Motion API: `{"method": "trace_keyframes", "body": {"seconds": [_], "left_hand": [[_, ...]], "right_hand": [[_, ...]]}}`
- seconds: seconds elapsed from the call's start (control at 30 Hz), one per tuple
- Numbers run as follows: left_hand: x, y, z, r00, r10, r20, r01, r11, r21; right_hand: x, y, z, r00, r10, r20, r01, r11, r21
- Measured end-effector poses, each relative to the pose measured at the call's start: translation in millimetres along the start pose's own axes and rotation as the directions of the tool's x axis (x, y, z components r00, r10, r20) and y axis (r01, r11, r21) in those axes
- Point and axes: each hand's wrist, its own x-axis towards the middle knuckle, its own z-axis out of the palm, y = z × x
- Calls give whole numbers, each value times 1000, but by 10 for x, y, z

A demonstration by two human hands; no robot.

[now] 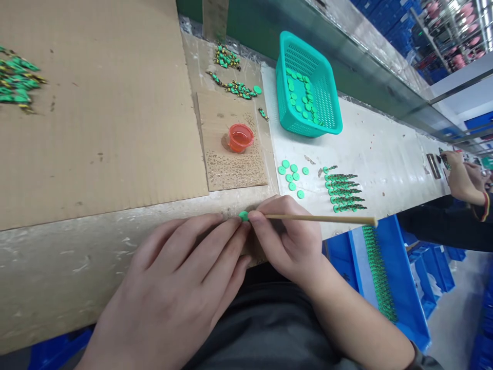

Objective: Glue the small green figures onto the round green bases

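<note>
Close to the table's front edge, my left hand (188, 277) presses its fingertips on a small green disc (243, 215). My right hand (290, 241) pinches a thin wooden stick (335, 219), its near end at the disc and its far end pointing right. Whatever lies under the left fingers is hidden. Just beyond the hands, a small red cup (241, 137) of liquid stands on a spotted cardboard piece (234, 172). Loose green discs (292, 177) lie to the right of it. Beside them, discs with dark twisted pieces attached (344, 191) are set out in rows.
A green basket (287, 103) holding several discs stands at the back. Green-and-dark pieces lie in piles behind the cup (239, 90) and at far left (19, 79). Blue bins (408, 288) sit below the table at right. Another person's hand (462, 180) works farther along.
</note>
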Motion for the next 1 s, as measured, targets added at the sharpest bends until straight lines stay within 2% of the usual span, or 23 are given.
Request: {"method": "trace_keyframes", "body": {"seconds": [0.07, 0.13, 0.2, 0.3, 0.37, 0.5, 0.57, 0.7, 0.77, 0.87, 0.93, 1.0], "left_hand": [[7, -4, -7, 1000, 13, -3, -13, 1000, 0], [17, -4, -14, 1000, 27, 3, -27, 1000, 11], [26, 0, -19, 999, 31, 14, -32, 999, 27], [40, 4, -22, 1000, 7, 29, -9, 999, 49], [52, 0, -28, 999, 5, 43, -8, 998, 63], [78, -18, -68, 997, 32, 69, -35, 999, 35], [83, -30, -92, 997, 33, 65, -32, 999, -14], [74, -75, -114, 999, 4, 48, 2, 994, -110], [75, -98, -119, 999, -17, 46, 23, 991, -135], [87, -81, -162, 997, -59, 55, 68, 982, -179], [91, -9, -212, 993, -87, 74, 102, 971, -216], [81, 95, -247, 989, -100, 108, 118, 978, -170]], "right_hand": [[-21, -8, 2, 999, 2, -45, -1, 1000, 21], [-53, -21, -7, 985, 69, -158, -60, 996, 62], [-93, -33, -32, 952, 159, -263, -132, 984, 117], [-168, -32, -99, 925, 227, -304, -169, 964, 206], [-225, -21, -154, 927, 242, -285, -173, 954, 247], [-306, -5, -245, 962, 239, -135, -195, 940, 278], [-309, -6, -259, 983, 179, -48, -162, 954, 251], [-292, -3, -234, 996, -25, 87, 19, 997, 74], [-316, 9, -221, 993, -73, 97, 72, 997, 16], [-401, 15, -216, 994, -79, 75, 77, 997, 24], [-457, 14, -212, 997, -57, 52, 55, 998, 41], [-486, 22, -207, 999, -38, 23, 37, 997, 69]]}}
